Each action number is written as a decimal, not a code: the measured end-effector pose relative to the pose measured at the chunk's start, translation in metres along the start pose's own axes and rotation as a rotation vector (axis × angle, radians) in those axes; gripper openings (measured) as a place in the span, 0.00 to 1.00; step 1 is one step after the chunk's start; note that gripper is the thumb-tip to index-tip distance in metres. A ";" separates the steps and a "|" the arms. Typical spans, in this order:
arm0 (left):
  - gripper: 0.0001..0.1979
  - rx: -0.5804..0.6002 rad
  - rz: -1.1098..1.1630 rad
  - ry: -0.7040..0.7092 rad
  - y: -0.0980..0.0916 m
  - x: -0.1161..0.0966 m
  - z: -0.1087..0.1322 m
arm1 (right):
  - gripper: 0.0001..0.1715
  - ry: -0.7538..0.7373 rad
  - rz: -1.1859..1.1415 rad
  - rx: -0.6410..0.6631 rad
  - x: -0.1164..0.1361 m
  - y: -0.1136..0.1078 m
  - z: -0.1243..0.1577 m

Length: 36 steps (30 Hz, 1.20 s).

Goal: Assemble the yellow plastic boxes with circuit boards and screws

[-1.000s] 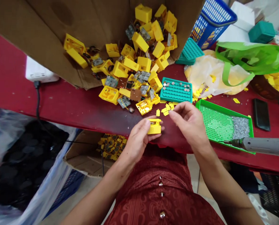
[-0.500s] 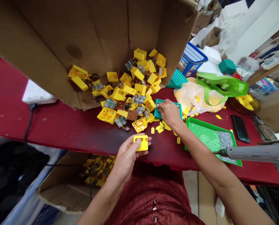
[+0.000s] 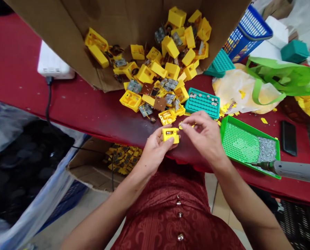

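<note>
A small yellow plastic case [image 3: 170,135] with a rectangular opening is held in my left hand [image 3: 156,147], the thumb lying on its lower edge. Close to its right side, my right hand [image 3: 203,135] has its thumb and forefinger pinched together; what is between them is too small to make out. Behind that hand sits a teal tray [image 3: 203,103] with rows of slots and several small round silvery pieces. Several flat yellow pieces lie partly hidden behind my right fingers. Yellow casings [image 3: 145,74] with grey and brown circuit boards are heaped beyond my left hand.
A large cardboard box [image 3: 113,41] lies open behind the heap. At right are a green basket [image 3: 240,142] with tiny metal parts, an electric screwdriver [image 3: 298,171], a black phone [image 3: 288,138] and a plastic bag [image 3: 238,85]. A white power adapter [image 3: 54,62] stands left.
My right hand has left the teal tray and come back beside the yellow case, fingers pinched. My left hand still grips the case. The whole view has tilted downward.
</note>
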<state>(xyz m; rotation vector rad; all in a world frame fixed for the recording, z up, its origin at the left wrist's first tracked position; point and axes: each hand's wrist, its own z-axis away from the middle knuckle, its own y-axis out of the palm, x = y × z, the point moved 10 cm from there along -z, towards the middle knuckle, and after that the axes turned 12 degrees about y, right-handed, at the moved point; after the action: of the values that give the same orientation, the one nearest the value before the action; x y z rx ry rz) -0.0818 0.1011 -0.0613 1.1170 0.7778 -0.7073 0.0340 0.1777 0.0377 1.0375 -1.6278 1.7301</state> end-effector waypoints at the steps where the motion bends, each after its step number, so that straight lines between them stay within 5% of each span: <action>1: 0.23 0.015 0.002 0.011 0.003 0.000 -0.001 | 0.03 0.057 -0.081 0.058 -0.005 0.008 0.010; 5: 0.23 0.064 -0.063 0.056 0.012 -0.001 0.000 | 0.03 0.181 -0.203 0.121 -0.023 0.024 0.029; 13: 0.21 0.123 -0.504 0.278 0.010 -0.009 0.005 | 0.06 0.163 -0.025 0.065 -0.022 0.017 0.034; 18: 0.20 0.169 -0.556 0.291 0.017 -0.011 0.007 | 0.08 0.166 -0.010 0.092 -0.026 0.013 0.028; 26: 0.19 0.263 -0.373 0.055 0.026 -0.002 0.016 | 0.22 0.263 -0.232 0.562 -0.055 0.033 0.020; 28: 0.19 0.239 -0.281 -0.011 0.023 0.002 0.017 | 0.22 0.272 -0.342 0.480 -0.059 0.021 0.020; 32: 0.20 0.184 -0.072 -0.161 0.020 0.012 0.018 | 0.14 0.219 -0.384 0.109 -0.063 -0.020 0.028; 36: 0.17 0.157 0.044 -0.240 0.023 0.018 0.016 | 0.03 0.054 -0.183 0.052 -0.045 -0.023 0.042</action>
<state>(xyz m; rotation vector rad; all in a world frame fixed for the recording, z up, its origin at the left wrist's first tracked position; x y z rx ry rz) -0.0501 0.0902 -0.0604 1.1610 0.4993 -0.8588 0.0851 0.1447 0.0125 1.1177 -1.4155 1.6714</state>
